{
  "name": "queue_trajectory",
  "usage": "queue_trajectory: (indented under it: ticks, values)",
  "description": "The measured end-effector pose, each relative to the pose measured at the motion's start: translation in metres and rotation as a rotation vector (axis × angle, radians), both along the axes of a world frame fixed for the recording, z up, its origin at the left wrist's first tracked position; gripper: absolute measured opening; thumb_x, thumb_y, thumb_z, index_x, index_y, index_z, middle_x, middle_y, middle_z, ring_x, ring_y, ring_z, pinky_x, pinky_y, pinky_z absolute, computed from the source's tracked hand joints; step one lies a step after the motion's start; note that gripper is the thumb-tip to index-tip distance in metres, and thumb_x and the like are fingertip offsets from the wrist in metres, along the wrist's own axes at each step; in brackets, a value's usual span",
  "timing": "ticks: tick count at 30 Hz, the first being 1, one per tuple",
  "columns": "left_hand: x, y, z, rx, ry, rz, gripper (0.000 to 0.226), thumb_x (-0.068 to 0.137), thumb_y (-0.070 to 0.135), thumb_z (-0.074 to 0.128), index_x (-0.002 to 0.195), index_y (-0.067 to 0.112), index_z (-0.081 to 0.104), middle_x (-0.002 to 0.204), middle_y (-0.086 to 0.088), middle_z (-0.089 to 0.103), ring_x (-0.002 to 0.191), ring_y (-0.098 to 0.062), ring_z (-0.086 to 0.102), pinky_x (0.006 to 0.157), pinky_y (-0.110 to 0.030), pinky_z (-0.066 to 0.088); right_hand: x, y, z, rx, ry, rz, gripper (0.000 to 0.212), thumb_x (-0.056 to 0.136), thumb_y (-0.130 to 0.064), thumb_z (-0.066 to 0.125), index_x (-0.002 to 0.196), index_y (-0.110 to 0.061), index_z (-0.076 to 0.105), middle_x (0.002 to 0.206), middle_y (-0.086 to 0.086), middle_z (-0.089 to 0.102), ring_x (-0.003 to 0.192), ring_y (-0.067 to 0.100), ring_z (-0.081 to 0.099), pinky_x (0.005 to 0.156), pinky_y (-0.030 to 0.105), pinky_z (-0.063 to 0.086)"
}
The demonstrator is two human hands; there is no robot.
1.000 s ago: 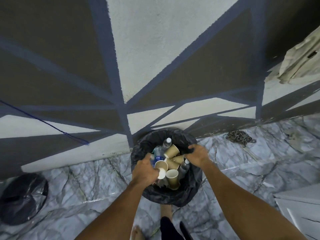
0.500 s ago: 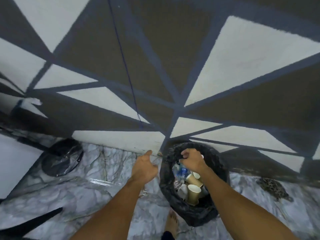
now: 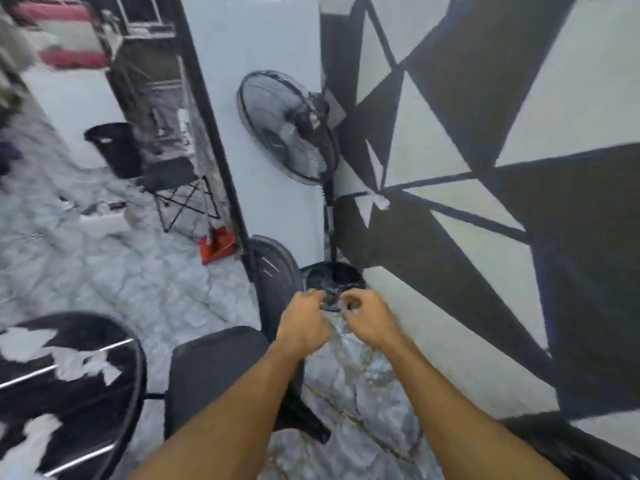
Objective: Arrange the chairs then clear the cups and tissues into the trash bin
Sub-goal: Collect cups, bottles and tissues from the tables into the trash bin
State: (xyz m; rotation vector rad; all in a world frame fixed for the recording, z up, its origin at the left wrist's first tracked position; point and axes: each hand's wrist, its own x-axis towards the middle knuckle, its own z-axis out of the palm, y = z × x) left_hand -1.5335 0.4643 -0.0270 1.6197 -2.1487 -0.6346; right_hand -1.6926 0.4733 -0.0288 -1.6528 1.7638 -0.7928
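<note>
My left hand (image 3: 304,323) and my right hand (image 3: 367,317) hover side by side over the marble floor, fingers loosely curled, with nothing visible in either. A black padded chair (image 3: 214,368) stands just left of my left forearm, its backrest rising beyond my left hand. The black bag of the trash bin (image 3: 561,445) shows only as a dark edge at the bottom right, against the wall. A round black glass table (image 3: 79,375) lies at the lower left with white patches on it; I cannot tell whether they are tissues or reflections. No cups are in sight.
A black standing fan (image 3: 287,126) stands against the white panel, its round base (image 3: 332,278) just beyond my hands. Further left are a folding chair (image 3: 176,188), a second black bin (image 3: 114,147) and a red object (image 3: 218,244) on the floor. The patterned wall runs along the right.
The view has swung left, away from the trash bin full of cups. Both hands have left the bin and now hang empty in front of the fan's base.
</note>
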Motion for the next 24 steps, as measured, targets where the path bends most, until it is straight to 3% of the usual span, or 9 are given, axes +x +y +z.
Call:
queue_trajectory:
  ticks: [3,9,11,14,17,20,24]
  values:
    - [0.089,-0.001,0.013,-0.078,0.021,0.211,0.037,0.081,0.018,0.058,0.118,0.016,0.061,0.117,-0.003,0.062,0.114,-0.028,0.053,0.091,-0.038,0.045,0.095,-0.032,0.016,-0.126,0.027,0.186,0.026,0.078,-0.009,0.069,0.103,-0.014,0.074,0.101,0.001,0.074,0.093,0.015,0.067,0.089,0.028,0.052]
    - [0.247,0.022,0.009,-0.069,0.044,0.61,0.052,0.084,0.017,0.059,0.136,0.013,0.053,0.136,-0.003,0.057,0.128,-0.024,0.047,0.104,-0.035,0.04,0.27,-0.059,0.009,-0.071,0.021,0.586,0.032,0.083,-0.011,0.065,0.115,-0.017,0.07,0.114,-0.003,0.069,0.099,0.011,0.061,0.089,0.023,0.047]
    - [0.289,0.029,0.006,-0.049,0.033,0.709,0.047,0.083,0.02,0.057,0.129,0.014,0.057,0.13,-0.001,0.06,0.119,-0.024,0.052,0.097,-0.036,0.045,0.322,-0.064,0.001,-0.055,0.01,0.7,0.033,0.083,-0.014,0.065,0.115,-0.019,0.069,0.116,-0.003,0.068,0.101,0.012,0.06,0.091,0.025,0.047]
    - [0.344,0.038,-0.003,-0.036,0.046,0.862,0.032,0.079,0.019,0.058,0.11,0.015,0.063,0.105,0.006,0.063,0.103,-0.019,0.056,0.083,-0.038,0.051,0.395,-0.073,-0.013,0.012,-0.005,0.836,0.034,0.081,-0.013,0.066,0.113,-0.019,0.07,0.115,-0.004,0.068,0.103,0.012,0.061,0.092,0.023,0.047]
    - [0.393,0.045,-0.026,0.023,0.041,0.992,0.022,0.077,0.014,0.058,0.098,0.017,0.063,0.095,0.005,0.062,0.096,-0.021,0.06,0.073,-0.036,0.051,0.459,-0.087,-0.042,0.084,0.008,0.961,0.034,0.078,-0.015,0.067,0.11,-0.026,0.069,0.114,-0.008,0.069,0.102,0.01,0.064,0.094,0.032,0.052]
    - [0.432,0.052,-0.059,0.134,0.035,1.11,0.029,0.075,0.012,0.06,0.103,0.016,0.063,0.098,0.002,0.064,0.097,-0.023,0.061,0.077,-0.038,0.055,0.509,-0.097,-0.071,0.156,0.085,1.072,0.04,0.083,-0.015,0.068,0.122,-0.021,0.065,0.127,-0.004,0.063,0.114,0.015,0.059,0.101,0.029,0.047]
    - [0.468,0.07,-0.094,0.321,0.032,1.216,0.051,0.076,0.018,0.064,0.126,0.016,0.058,0.12,-0.001,0.06,0.117,-0.025,0.052,0.093,-0.04,0.05,0.556,-0.107,-0.1,0.2,0.218,1.209,0.039,0.08,-0.009,0.065,0.118,-0.018,0.067,0.122,0.005,0.064,0.109,0.025,0.062,0.09,0.032,0.051]
